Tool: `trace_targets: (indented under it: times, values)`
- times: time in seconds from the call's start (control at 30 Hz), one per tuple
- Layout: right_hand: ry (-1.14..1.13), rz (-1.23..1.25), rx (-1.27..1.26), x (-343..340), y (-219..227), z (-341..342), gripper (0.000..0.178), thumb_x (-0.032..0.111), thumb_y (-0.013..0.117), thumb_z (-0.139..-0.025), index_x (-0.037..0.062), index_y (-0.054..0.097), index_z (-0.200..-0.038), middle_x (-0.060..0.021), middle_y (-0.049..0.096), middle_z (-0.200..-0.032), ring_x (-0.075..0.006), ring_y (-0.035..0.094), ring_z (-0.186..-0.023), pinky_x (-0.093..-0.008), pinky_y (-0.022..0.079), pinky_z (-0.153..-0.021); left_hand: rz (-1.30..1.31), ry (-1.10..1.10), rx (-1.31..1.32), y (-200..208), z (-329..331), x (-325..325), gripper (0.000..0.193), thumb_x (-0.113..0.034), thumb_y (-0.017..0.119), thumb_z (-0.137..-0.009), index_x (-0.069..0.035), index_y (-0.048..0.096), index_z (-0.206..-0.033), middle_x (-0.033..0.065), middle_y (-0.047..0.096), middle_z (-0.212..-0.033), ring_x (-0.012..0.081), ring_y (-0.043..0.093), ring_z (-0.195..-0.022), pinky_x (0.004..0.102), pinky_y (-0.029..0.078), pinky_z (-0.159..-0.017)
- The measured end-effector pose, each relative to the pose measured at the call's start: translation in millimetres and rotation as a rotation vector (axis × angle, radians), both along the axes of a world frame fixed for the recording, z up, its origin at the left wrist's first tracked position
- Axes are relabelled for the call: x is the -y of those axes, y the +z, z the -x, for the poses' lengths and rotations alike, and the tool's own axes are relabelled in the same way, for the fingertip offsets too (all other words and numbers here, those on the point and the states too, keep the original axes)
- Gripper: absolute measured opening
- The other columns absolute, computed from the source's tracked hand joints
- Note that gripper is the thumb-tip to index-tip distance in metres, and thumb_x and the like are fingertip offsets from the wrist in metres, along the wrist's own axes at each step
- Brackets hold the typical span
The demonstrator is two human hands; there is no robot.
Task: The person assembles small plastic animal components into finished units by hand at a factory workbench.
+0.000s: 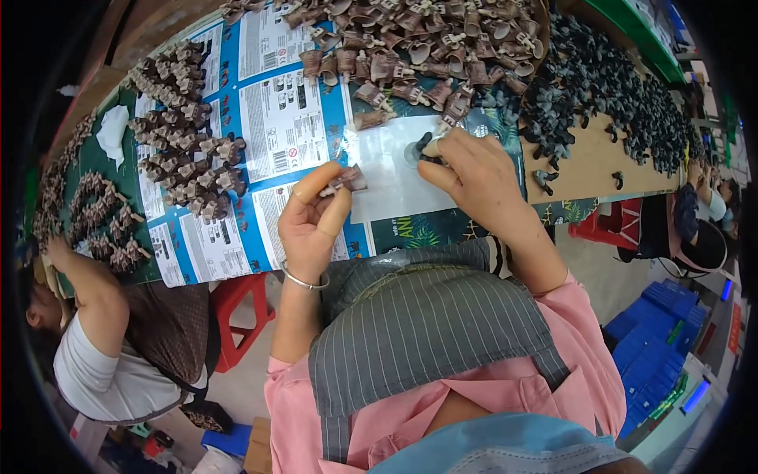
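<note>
The worktop (pixel 584 170) carries a brown heap of toy parts (pixel 418 39), a dark grey heap (pixel 600 87) and a clear plastic sheet (pixel 387 170). The left hand (pixel 312 225) pinches a small brown piece (pixel 347 180); the right hand (pixel 478 178) presses a dark grey piece (pixel 426 150) onto the sheet. Seemingly mid-assembly; joining both pieces would need careful alignment.

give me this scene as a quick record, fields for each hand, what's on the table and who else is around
left hand: left hand pinches a small brown plastic piece in its fingers
right hand: right hand presses a dark grey piece onto a clear plastic sheet
table: heap of brown pieces at the far edge, dark grey pieces to the right, rows of assembled brown figures on printed sheets to the left
nearby: a seated person at the left, working on the same table
</note>
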State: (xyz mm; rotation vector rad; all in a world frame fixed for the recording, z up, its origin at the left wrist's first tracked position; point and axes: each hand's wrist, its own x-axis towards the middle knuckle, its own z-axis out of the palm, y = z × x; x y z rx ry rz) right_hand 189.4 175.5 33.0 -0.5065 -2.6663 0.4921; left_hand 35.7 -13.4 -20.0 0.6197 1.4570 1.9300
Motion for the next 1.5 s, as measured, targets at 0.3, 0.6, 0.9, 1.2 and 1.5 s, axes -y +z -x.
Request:
trace_targets:
  times: [0.3, 0.6, 0.9, 1.2, 1.5]
  values:
    - [-0.013, -0.022, 0.022, -0.8, 9.2, -1.9, 0.017, 0.021, 0.075, -0.079, 0.0096, 0.063, -0.084, -0.0024, 0.058, -0.076, -0.0206, 0.058, -0.066, -0.0329, 0.037, -0.062, 0.063, -0.032, 0.098, 11.8, 5.0, -7.7, 0.032, 0.003, 0.066, -0.089, 0.000, 0.064, -0.121, 0.0031, 0.066, -0.107, 0.0066, 0.060, -0.086, 0.0208, 0.048, -0.078]
    - [-0.126, 0.600, -0.120, -7.9, -6.9, -17.8, 0.022, 0.011, 0.075, -0.083, 0.0039, 0.067, -0.103, -0.0054, 0.062, -0.083, -0.0145, 0.062, -0.073, -0.0252, 0.047, -0.071, 0.070, -0.105, 0.200, 23.4, -14.0, -32.4, 0.030, -0.003, 0.066, -0.092, -0.002, 0.064, -0.122, 0.0028, 0.067, -0.107, 0.0079, 0.062, -0.086, 0.0226, 0.050, -0.080]
    - [0.037, 0.762, -0.324, 5.2, -12.7, -28.9, 0.022, 0.009, 0.075, -0.084, 0.0053, 0.066, -0.103, -0.0015, 0.061, -0.088, -0.0128, 0.054, -0.078, -0.0259, 0.039, -0.070, 0.021, -0.207, 0.337, 31.5, -28.4, -47.4, 0.029, -0.010, 0.064, -0.095, -0.004, 0.063, -0.124, 0.0058, 0.068, -0.112, 0.0092, 0.064, -0.088, 0.0241, 0.053, -0.081]
    - [0.094, 0.095, -0.427, 26.3, -9.4, -2.4, 0.029, 0.019, 0.082, -0.073, 0.0092, 0.068, -0.097, -0.0027, 0.061, -0.078, -0.0193, 0.057, -0.065, -0.0315, 0.035, -0.058, -0.018, -0.089, 0.314, 35.6, -32.0, -35.0, 0.030, -0.008, 0.063, -0.096, -0.005, 0.062, -0.125, 0.0067, 0.069, -0.113, 0.0080, 0.064, -0.088, 0.0214, 0.052, -0.077]
    - [0.241, -0.106, -0.141, 44.6, -12.7, 27.6, 0.016, 0.021, 0.074, -0.078, 0.0146, 0.061, -0.085, -0.0006, 0.049, -0.071, -0.0155, 0.056, -0.062, -0.0312, 0.034, -0.059, 0.150, 0.019, -0.287, 27.1, -2.3, -7.0, 0.040, 0.002, 0.070, -0.085, -0.003, 0.062, -0.125, 0.0091, 0.070, -0.107, 0.0111, 0.067, -0.095, 0.0213, 0.054, -0.073]
